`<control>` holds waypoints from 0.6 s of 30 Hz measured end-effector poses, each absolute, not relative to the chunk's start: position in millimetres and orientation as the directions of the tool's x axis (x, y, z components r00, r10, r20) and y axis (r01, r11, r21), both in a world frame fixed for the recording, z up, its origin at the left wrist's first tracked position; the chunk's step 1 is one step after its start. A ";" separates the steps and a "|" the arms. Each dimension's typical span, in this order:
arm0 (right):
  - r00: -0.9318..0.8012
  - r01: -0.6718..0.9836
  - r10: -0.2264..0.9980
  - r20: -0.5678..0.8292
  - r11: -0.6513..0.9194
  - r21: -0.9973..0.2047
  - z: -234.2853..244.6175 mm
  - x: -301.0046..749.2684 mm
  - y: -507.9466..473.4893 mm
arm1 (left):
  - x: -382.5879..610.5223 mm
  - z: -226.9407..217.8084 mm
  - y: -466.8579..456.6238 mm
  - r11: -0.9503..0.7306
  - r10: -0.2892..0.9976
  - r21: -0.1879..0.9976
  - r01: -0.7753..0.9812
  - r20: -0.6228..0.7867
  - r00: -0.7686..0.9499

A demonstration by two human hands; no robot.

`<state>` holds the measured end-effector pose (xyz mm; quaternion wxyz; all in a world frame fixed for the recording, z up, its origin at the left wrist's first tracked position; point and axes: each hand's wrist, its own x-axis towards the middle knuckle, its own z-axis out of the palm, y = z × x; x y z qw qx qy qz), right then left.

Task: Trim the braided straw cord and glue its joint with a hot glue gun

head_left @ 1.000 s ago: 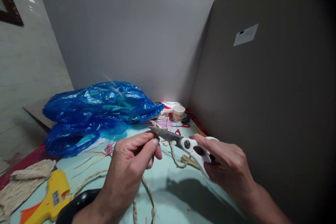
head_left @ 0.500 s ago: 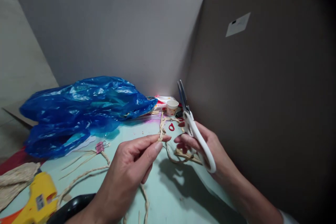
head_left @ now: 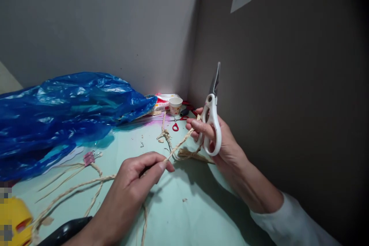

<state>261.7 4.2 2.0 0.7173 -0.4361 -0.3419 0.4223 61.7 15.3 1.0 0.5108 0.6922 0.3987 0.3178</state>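
Observation:
Between thumb and fingertips, my left hand [head_left: 138, 184] pinches a pale braided straw cord [head_left: 181, 143]. The cord slants up and right to my right hand [head_left: 226, 142], whose thumb and finger grip its other end. White-handled scissors [head_left: 212, 109] hang in that same right hand, blades pointing up and nearly closed. Behind the cord lies a knotted piece of straw [head_left: 165, 134] on the table. A bundle of loose straw [head_left: 196, 155] sits below the right hand, partly hidden by it. More braid [head_left: 77, 187] runs across the table to the left of my left hand.
A blue plastic bag [head_left: 72, 103] spreads over the back left. A pink binder clip [head_left: 89, 158] holds straw strands. A paper cup [head_left: 175, 106] and red-handled scissors [head_left: 175, 127] are at the back. A yellow tool [head_left: 15, 219] stands front left. Grey panels [head_left: 115, 23] enclose the table.
My right hand has taken the cord's end while keeping the scissors, and the cord is now stretched between both hands. The scissors have turned more upright. The view has shifted right.

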 end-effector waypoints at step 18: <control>0.377 -0.240 0.863 0.335 0.441 -0.865 -0.6 265.8 5.5 | 63.6 -4.7 15.9 -0.200 0.908 0.964 0.174 0.115 0.404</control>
